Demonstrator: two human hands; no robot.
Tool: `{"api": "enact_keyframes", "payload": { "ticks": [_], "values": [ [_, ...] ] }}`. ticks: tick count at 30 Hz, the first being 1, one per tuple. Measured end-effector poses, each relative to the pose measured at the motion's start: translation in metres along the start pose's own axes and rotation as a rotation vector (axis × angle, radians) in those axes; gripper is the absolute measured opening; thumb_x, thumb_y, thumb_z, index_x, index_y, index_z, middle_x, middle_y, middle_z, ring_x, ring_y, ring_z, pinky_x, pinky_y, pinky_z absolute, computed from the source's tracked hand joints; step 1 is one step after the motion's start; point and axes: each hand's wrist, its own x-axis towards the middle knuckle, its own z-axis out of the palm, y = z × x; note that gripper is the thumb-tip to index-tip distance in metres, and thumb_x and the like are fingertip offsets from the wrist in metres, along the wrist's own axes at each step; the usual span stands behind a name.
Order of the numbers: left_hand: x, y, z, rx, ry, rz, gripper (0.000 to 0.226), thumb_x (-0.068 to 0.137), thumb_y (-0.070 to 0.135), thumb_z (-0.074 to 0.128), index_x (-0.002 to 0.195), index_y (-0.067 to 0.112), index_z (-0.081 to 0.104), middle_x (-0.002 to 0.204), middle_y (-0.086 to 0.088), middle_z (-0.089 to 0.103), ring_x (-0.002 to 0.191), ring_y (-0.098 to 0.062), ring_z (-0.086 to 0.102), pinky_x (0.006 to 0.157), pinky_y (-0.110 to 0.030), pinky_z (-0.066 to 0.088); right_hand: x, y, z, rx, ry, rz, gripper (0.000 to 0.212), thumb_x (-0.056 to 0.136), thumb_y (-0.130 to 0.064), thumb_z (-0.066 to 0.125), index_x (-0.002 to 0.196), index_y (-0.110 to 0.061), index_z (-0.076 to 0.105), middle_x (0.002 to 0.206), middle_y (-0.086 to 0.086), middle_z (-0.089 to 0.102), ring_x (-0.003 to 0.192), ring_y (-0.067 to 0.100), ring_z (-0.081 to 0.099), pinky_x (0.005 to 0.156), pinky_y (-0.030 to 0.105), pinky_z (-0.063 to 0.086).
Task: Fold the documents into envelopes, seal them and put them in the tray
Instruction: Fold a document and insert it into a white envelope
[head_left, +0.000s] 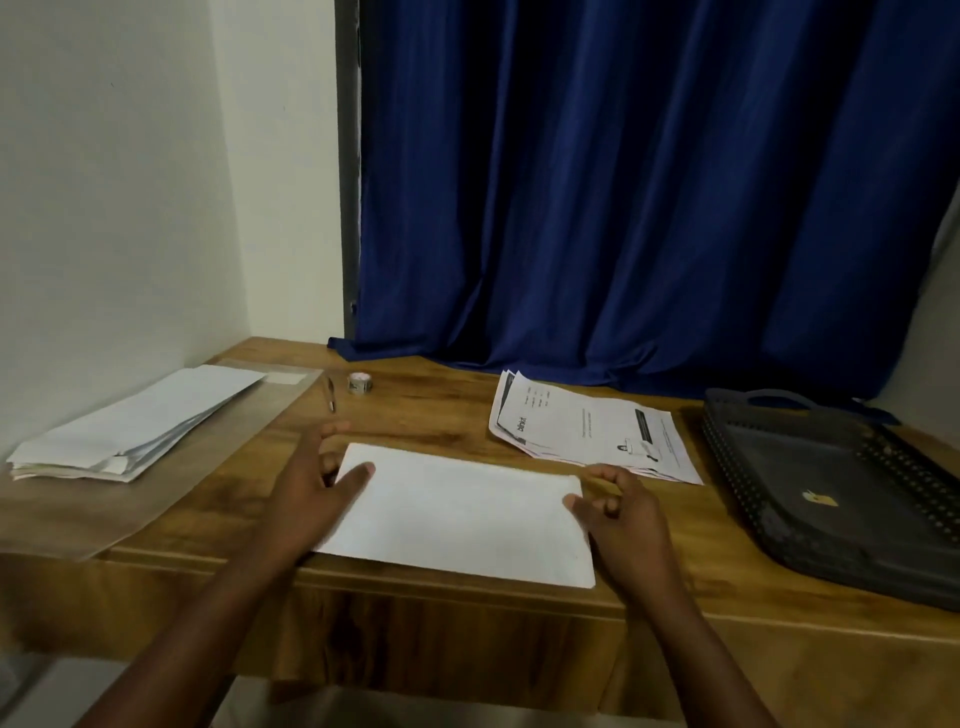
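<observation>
Looking early: the tray (810, 525) at the worktop's (441, 410) right edge has no envelopes yet, documents (587, 426) sit unfolded behind, and both hands (317, 483) (623, 514) rest open-fingered, gripping nothing, on the front-edge envelope (457, 514).

On the surface (441, 415), a blank sheet (457, 514) lies at the near edge, centre. Envelopes (130, 421) are stacked far left; a pen (331, 396) and tape roll (360, 383) lie behind the sheet. Printed documents (587, 426) sit right of centre, with the tray (769, 525) at the right end.
</observation>
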Motion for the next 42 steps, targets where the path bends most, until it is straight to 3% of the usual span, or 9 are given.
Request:
{"api": "enact_keyframes", "payload": {
  "ticks": [4, 7, 10, 16, 20, 25, 30, 33, 42],
  "values": [
    [-0.003, -0.005, 0.005, 0.266, -0.034, 0.070, 0.062, 0.090, 0.034, 0.073, 0.144, 0.027, 0.043, 0.125, 0.000, 0.062, 0.107, -0.015, 0.060, 0.083, -0.031, 0.049, 0.004, 0.011, 0.010, -0.286, 0.076, -0.105, 0.016, 0.089, -0.032, 0.075, 0.096, -0.036, 0.061, 0.078, -0.014, 0.068, 0.071, 0.005, 0.065, 0.066, 0.032, 0.060],
    [-0.007, -0.011, 0.004, 0.435, -0.083, 0.172, 0.069, 0.091, 0.043, 0.070, 0.151, 0.025, 0.041, 0.151, 0.000, 0.048, 0.134, -0.021, 0.050, 0.106, -0.044, 0.047, 0.006, 0.016, 0.016, -0.465, 0.087, -0.192, 0.008, 0.091, -0.030, 0.069, 0.084, -0.032, 0.070, 0.082, -0.014, 0.069, 0.069, 0.004, 0.063, 0.064, 0.027, 0.059],
    [-0.006, -0.012, 0.002, 0.649, -0.249, 0.204, 0.065, 0.093, 0.068, 0.046, 0.151, 0.037, 0.041, 0.156, 0.008, 0.044, 0.142, -0.019, 0.042, 0.115, -0.047, 0.038, 0.004, 0.018, 0.019, -0.612, 0.105, -0.241, 0.010, 0.094, -0.032, 0.064, 0.089, -0.030, 0.072, 0.095, -0.007, 0.066, 0.071, 0.006, 0.060, 0.063, 0.022, 0.055],
    [0.000, -0.010, 0.009, 0.927, -0.491, 0.189, 0.059, 0.105, 0.055, 0.019, 0.160, 0.036, 0.014, 0.169, 0.010, 0.007, 0.156, -0.013, 0.002, 0.126, -0.044, 0.004, 0.000, 0.020, 0.016, -0.800, 0.105, -0.365, 0.028, 0.100, -0.036, 0.049, 0.110, -0.027, 0.074, 0.116, -0.007, 0.072, 0.103, 0.012, 0.061, 0.089, 0.030, 0.052],
    [0.000, -0.007, 0.010, 0.988, -0.527, 0.159, 0.069, 0.100, 0.062, 0.008, 0.161, 0.032, 0.006, 0.169, 0.010, 0.000, 0.156, -0.012, -0.003, 0.126, -0.043, 0.001, -0.010, 0.009, 0.012, -0.892, -0.317, -0.216, 0.074, 0.097, -0.066, 0.010, 0.159, -0.028, 0.025, 0.167, -0.006, 0.020, 0.155, 0.019, 0.014, 0.125, 0.043, 0.012],
    [0.001, -0.010, 0.007, 0.982, -0.528, 0.172, 0.122, 0.058, 0.086, -0.030, 0.161, 0.033, 0.007, 0.169, 0.010, 0.001, 0.156, -0.012, -0.001, 0.125, -0.043, 0.002, -0.009, 0.010, 0.013, -0.934, -0.421, -0.171, 0.104, 0.071, -0.077, -0.015, 0.161, -0.027, -0.001, 0.169, -0.006, -0.005, 0.156, 0.018, -0.008, 0.126, 0.049, -0.001],
    [0.010, 0.005, -0.002, 0.840, -0.559, 0.123, 0.072, 0.095, 0.073, 0.032, 0.156, 0.036, 0.031, 0.165, 0.011, 0.026, 0.151, -0.012, 0.023, 0.122, -0.042, 0.019, -0.006, 0.014, 0.015, -0.967, -0.402, -0.193, 0.115, 0.063, -0.081, -0.025, 0.161, -0.027, -0.001, 0.169, -0.006, -0.004, 0.156, 0.017, -0.006, 0.126, 0.049, 0.001],
    [0.047, 0.017, -0.007, 0.595, -0.477, 0.008, 0.071, 0.079, 0.080, 0.058, 0.135, 0.038, 0.057, 0.136, 0.015, 0.059, 0.120, -0.009, 0.056, 0.103, -0.036, 0.046, -0.003, 0.018, 0.016, -0.984, -0.404, -0.208, 0.123, 0.055, -0.083, -0.032, 0.160, -0.026, -0.002, 0.169, -0.006, -0.005, 0.156, 0.018, -0.005, 0.126, 0.051, 0.003],
    [0.189, -0.004, -0.003, 0.887, -0.149, 0.031, 0.065, 0.085, 0.052, 0.072, 0.138, 0.021, 0.052, 0.134, -0.008, 0.060, 0.113, -0.029, 0.062, 0.095, -0.042, 0.050, 0.002, 0.011, 0.021, -1.014, -0.403, -0.190, 0.141, 0.036, -0.076, -0.049, 0.160, -0.028, -0.001, 0.170, -0.005, -0.003, 0.156, 0.020, 0.000, 0.125, 0.053, 0.006]
  ]
}}
